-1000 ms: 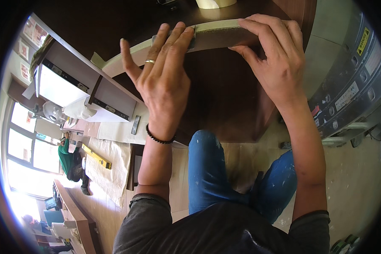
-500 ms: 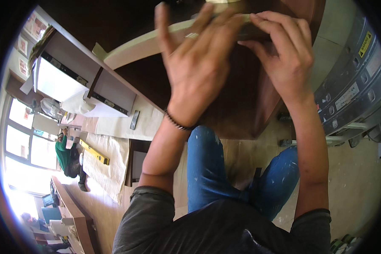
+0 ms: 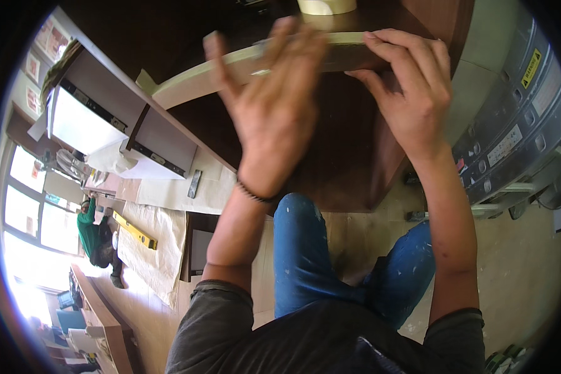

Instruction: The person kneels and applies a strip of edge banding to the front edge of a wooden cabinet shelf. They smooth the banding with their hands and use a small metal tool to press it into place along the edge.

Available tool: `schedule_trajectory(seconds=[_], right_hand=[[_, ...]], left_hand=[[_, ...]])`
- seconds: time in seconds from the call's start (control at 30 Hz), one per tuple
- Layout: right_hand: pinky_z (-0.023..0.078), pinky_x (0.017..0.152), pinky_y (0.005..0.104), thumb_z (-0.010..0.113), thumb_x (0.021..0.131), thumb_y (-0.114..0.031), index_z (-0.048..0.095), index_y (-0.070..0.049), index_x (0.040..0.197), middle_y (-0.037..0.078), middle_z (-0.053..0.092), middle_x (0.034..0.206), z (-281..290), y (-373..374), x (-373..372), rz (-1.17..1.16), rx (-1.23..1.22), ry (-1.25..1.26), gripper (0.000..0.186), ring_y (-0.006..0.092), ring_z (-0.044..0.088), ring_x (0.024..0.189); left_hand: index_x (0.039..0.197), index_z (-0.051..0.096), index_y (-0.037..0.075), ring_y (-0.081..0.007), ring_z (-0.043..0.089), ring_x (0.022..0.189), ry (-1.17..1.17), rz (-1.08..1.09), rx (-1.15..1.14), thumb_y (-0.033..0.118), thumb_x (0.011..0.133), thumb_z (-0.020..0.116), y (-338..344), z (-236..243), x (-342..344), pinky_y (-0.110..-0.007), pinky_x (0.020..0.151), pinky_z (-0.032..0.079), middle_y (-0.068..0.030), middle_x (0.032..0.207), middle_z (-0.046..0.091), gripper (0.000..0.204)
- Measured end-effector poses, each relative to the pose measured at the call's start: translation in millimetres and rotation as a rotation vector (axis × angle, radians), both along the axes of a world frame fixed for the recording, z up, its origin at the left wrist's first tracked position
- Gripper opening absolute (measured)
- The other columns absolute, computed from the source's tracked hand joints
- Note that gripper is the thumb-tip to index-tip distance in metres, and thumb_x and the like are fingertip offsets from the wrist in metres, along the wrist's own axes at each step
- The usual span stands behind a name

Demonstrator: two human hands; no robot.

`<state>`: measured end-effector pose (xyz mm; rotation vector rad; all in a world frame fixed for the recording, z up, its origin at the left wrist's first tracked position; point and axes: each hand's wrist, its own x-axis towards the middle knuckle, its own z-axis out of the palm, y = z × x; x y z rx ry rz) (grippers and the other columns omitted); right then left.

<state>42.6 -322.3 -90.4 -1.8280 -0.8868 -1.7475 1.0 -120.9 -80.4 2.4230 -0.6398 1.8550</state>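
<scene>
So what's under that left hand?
A curved pale edge passes beneath the left hand, showing on both sides. Whatever the blurred palm and fingers directly cover is hidden.

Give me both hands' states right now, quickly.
Left hand: open, fingers extended over the long, pale, curved edge strip; blur hides whether anything is beneath.
Right hand: fingertips on the same strip, thumb below, apart; whether it grips cannot be told.

Bright windows (image 3: 23,219) at L, brn desk (image 3: 106,318), tan flr (image 3: 505,268).

The left hand (image 3: 274,103) is seen blurred, its fingers (image 3: 304,56) seemingly extended; the right hand (image 3: 414,90) is held curved, thumb (image 3: 368,81) parted.
</scene>
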Motion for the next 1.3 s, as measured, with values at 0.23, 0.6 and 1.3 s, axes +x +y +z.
schedule_trajectory(seconds=[0.23, 0.6, 1.3], right_hand=[[0.054, 0.09, 0.0387, 0.097, 0.065, -0.012, 0.081, -0.011, 0.112, -0.002, 0.075, 0.111, 2, -3, 1, -0.007, 0.027, -0.008, 0.05, 0.0234, 0.066, 0.097], [0.054, 0.091, 0.0384, 0.096, 0.07, -0.013, 0.08, -0.01, 0.114, 0.0, 0.075, 0.113, 1, 1, -2, -0.005, 0.003, 0.016, 0.046, 0.0239, 0.066, 0.099], [0.055, 0.089, 0.0383, 0.097, 0.066, -0.011, 0.08, -0.009, 0.113, -0.001, 0.075, 0.112, 2, -2, 4, 0.019, 0.0, -0.041, 0.05, 0.0241, 0.065, 0.097]], left_hand=[[0.129, 0.08, 0.024, -0.0168, 0.07, 0.137, -0.014, 0.069, -0.007, -0.014, 0.095, 0.056, 26, -1, -1, -0.059, 0.137, 0.006, 0.0051, 0.13, 0.082, 0.056], [0.132, 0.078, 0.023, -0.0164, 0.07, 0.138, -0.019, 0.041, -0.048, -0.013, 0.095, 0.059, 18, -3, -2, -0.059, 0.137, 0.007, 0.0044, 0.131, 0.082, 0.055], [0.135, 0.076, 0.021, -0.0158, 0.068, 0.14, -0.004, -0.027, -0.021, -0.013, 0.093, 0.056, -15, -2, 5, -0.061, 0.137, 0.007, 0.0037, 0.137, 0.079, 0.058]])
